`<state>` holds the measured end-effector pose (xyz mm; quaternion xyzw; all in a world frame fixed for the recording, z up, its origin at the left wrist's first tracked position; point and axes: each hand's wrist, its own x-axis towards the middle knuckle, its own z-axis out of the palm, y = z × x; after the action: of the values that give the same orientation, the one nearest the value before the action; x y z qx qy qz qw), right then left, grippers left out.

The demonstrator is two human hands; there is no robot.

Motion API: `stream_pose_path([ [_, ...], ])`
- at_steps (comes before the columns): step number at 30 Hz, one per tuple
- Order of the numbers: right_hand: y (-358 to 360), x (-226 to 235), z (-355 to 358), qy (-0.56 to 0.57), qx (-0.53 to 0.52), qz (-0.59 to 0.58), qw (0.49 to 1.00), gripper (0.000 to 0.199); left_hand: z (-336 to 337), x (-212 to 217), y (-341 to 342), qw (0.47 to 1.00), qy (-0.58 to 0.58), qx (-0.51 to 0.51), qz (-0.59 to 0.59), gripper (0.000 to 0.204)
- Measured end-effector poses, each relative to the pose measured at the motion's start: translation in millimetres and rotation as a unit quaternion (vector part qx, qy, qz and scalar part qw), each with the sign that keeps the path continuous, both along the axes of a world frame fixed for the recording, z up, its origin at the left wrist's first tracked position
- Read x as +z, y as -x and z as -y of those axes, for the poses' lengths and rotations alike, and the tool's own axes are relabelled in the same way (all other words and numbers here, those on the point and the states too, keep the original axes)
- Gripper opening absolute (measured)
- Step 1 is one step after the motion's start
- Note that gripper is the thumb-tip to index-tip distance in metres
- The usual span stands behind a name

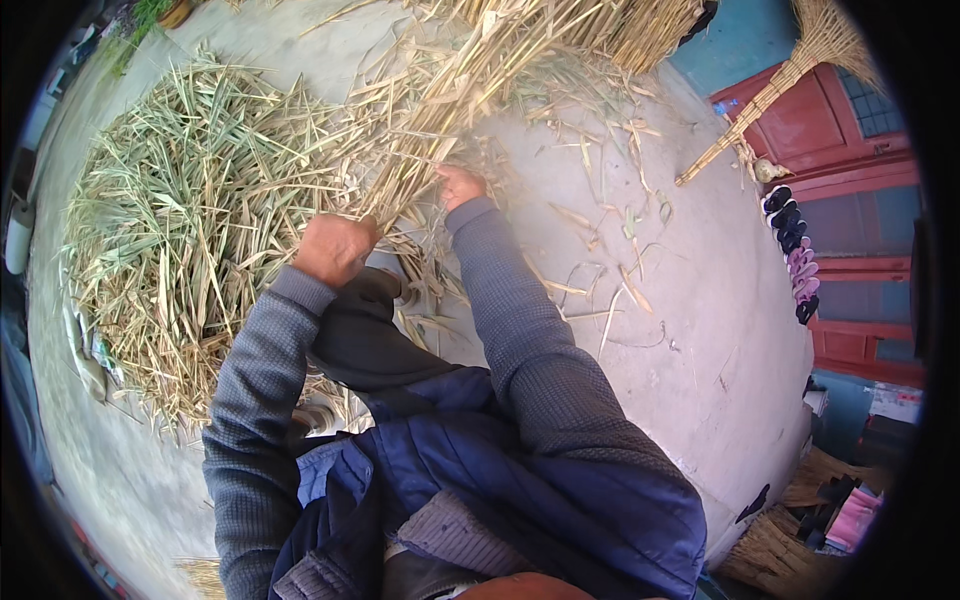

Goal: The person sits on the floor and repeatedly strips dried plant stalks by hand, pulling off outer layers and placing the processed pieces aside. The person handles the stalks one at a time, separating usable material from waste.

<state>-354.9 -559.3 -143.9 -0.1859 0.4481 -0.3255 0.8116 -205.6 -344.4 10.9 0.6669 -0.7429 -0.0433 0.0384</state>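
A long bundle of dry, straw-coloured stalks with leaves (425,135) slants up and away in front of me. Its near end is in my left hand (335,248), closed in a fist. A little farther along, my right hand (461,187) is closed at the bundle's right side, its fingers partly hidden and slightly blurred. To the left of both hands lies a big heap of stripped green and yellow leaves (180,210), reaching close to my legs. The bundle's far end meets more stalks at the top of the view.
Thick stalk bundles (640,35) lie at the far side. A bound broom (765,110) leans at the far right by red doors (800,125). Shoes (790,235) line the wall. More brooms (775,555) lie at the lower right. Loose leaves litter the concrete floor (690,330).
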Motion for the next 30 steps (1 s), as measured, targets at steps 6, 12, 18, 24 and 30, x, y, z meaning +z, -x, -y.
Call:
stream_pose_path([
  [6,57.6,0.9,38.6,-0.027,0.176,-0.017,0.984,0.018,-45.2,28.3,-20.0,0.997,0.011,0.078,-0.019,0.021],
  [12,58.0,41.5,19.5,0.185,0.124,-0.122,0.967,0.022,-39.1,21.6,-24.4,0.993,-0.041,0.029,-0.106,0.038],
  [18,56.8,71.5,-24.4,0.195,0.199,-0.026,0.960,0.035,24.4,-16.8,-9.3,0.931,0.019,0.189,-0.312,0.044],
  [24,49.8,83.8,-57.2,0.183,0.270,0.011,0.945,0.043,84.7,-77.9,32.4,0.656,-0.010,0.259,-0.709,0.035],
  [30,79.7,34.7,-25.7,0.385,0.225,-0.281,0.850,0.042,79.9,-61.4,8.3,0.698,0.122,0.392,-0.587,0.017],
])
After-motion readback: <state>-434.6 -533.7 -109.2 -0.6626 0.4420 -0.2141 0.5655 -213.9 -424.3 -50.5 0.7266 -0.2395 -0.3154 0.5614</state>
